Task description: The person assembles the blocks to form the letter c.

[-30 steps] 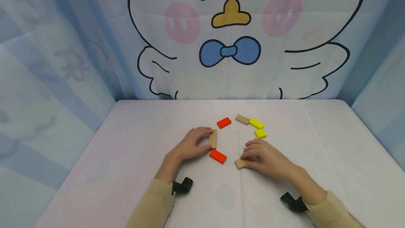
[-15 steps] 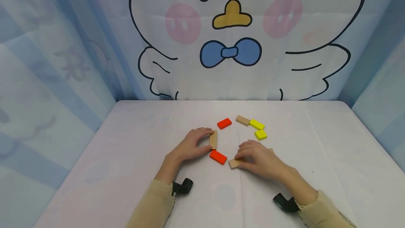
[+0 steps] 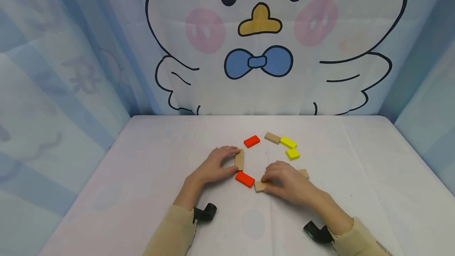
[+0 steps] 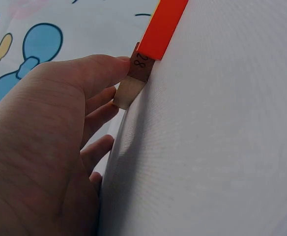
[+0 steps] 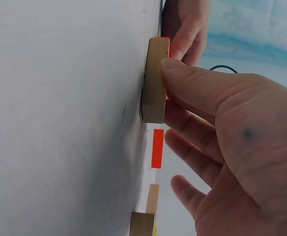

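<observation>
My left hand (image 3: 215,165) holds a plain wooden block (image 3: 239,160) by its two ends, thumb at the near end and fingers at the far end. In the left wrist view, dark marks show on that block (image 4: 139,64) beside the thumb. A red block (image 3: 245,179) touches its near end. My right hand (image 3: 289,181) pinches another plain wooden block (image 3: 260,187) between thumb and fingers. This block lies flat, its left end against or very close to the red block's right end; the fingers cover its right part.
Beyond the hands lie a second red block (image 3: 252,141), a wooden block (image 3: 272,138) and two yellow blocks (image 3: 288,142), curving into a rough ring. One more wooden block (image 3: 303,173) shows partly behind my right hand. A printed cloth (image 3: 258,94) hangs behind the white table (image 3: 124,192).
My right hand has slid its wooden block leftward, up to the near red block. A wooden block behind that hand has come into sight. The left hand has stayed in place.
</observation>
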Demonstrator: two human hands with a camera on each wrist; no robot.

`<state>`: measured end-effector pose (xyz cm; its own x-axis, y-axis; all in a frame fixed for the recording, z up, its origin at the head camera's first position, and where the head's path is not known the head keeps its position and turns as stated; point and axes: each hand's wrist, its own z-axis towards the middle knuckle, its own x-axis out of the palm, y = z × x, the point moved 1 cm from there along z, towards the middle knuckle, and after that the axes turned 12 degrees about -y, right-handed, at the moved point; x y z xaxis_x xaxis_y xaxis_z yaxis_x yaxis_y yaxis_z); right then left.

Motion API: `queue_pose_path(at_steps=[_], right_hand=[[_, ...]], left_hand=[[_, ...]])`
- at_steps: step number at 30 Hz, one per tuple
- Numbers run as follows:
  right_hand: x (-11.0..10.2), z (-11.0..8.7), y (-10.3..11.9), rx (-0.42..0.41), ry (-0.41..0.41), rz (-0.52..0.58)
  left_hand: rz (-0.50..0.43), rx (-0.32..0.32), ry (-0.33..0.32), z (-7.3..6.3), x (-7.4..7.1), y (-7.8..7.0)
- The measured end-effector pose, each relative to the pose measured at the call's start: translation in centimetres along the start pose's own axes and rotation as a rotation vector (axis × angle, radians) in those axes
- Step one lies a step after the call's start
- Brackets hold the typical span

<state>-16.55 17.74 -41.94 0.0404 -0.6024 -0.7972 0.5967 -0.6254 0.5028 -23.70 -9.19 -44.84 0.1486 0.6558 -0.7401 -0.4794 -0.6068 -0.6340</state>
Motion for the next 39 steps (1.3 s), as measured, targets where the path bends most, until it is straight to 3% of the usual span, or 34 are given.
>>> queue_pose_path(at_steps=[15, 39], right_hand=[[0.03, -0.22, 0.06, 0.0, -0.02, -0.018], [0.53, -0.04, 0.25, -0.017, -0.014, -0.021]], left_hand=[[-0.015, 0.015, -0.001, 0.01, 0.11, -0.21], [0.006, -0.012, 0.008, 0.04, 0.02, -0.1]])
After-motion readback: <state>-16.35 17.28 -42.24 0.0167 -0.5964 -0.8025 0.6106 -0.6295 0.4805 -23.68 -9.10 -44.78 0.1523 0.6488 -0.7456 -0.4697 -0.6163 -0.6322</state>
